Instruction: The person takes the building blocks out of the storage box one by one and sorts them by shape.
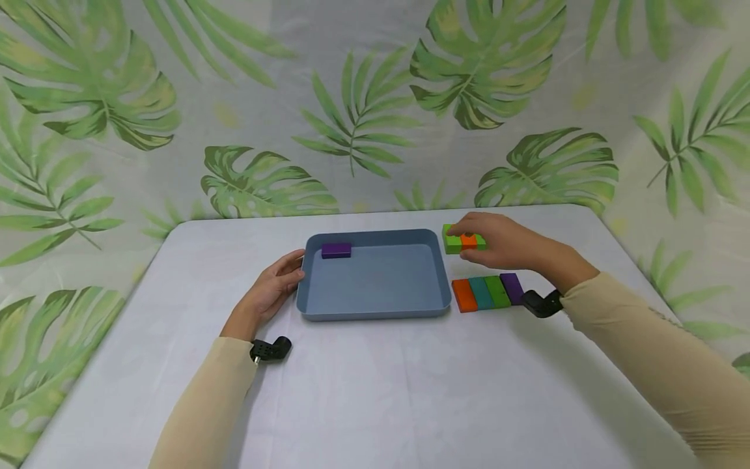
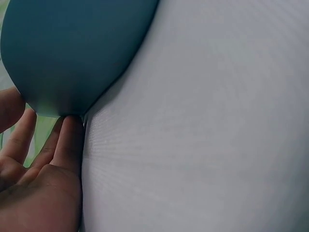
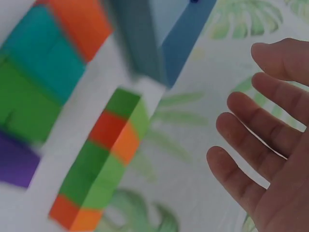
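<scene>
A blue-grey tray [image 1: 375, 315] lies on the table, with a purple block [image 1: 336, 251] inside near its far left corner. My left hand [image 1: 271, 291] touches the tray's left side, fingertips against its wall [image 2: 58, 72]. Over a row of green and orange blocks [image 1: 454, 246], just right of the tray, hovers my right hand [image 1: 504, 242]. Its fingers are spread and hold nothing in the right wrist view, where the same row [image 3: 91, 166] stands apart from the fingertips.
Nearer than that row, flat blocks lie side by side: orange [image 1: 465, 296], teal [image 1: 482, 293], green [image 1: 497, 292] and purple [image 1: 512, 288]. A white cloth [image 1: 375, 391] covers the table. Behind it hangs a leaf-patterned curtain [image 1: 375, 98].
</scene>
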Tool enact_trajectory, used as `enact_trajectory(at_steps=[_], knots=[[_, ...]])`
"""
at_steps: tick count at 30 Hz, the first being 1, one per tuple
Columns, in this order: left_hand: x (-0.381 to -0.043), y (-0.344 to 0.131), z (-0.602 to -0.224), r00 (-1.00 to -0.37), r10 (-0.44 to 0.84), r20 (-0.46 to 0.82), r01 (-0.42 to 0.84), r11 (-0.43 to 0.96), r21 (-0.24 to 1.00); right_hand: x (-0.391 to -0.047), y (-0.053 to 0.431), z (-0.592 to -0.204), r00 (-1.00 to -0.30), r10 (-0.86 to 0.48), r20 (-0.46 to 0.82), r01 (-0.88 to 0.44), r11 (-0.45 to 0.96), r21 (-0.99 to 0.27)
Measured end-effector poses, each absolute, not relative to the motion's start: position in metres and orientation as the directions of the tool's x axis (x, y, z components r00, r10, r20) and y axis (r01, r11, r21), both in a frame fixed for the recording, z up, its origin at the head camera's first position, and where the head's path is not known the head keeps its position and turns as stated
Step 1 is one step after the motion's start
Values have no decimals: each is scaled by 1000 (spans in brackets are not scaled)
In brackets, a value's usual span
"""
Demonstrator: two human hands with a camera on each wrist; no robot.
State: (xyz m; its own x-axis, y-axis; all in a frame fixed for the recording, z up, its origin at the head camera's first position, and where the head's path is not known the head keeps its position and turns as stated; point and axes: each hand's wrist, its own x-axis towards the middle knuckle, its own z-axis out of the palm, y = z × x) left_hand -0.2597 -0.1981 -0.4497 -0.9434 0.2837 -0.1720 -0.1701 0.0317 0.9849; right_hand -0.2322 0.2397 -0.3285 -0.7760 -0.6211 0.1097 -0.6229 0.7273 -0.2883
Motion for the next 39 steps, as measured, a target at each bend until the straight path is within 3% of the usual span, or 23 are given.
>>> enact_trajectory(at_steps=[14,24,39], knots=[[-260,-199,-443,-945,285,-160,-162,17,987,-256,150,-313,-691,-723,-5,-700,671,-244],[-259,-202,-445,-947,280,-156,-158,18,987,-275,89,-322,-681,-729,-76,-686,670,-284],[-259,-199,-450,-944,285,-168,-166,30,986,-299,56,-366,-786,-612,-84,-552,756,-352]])
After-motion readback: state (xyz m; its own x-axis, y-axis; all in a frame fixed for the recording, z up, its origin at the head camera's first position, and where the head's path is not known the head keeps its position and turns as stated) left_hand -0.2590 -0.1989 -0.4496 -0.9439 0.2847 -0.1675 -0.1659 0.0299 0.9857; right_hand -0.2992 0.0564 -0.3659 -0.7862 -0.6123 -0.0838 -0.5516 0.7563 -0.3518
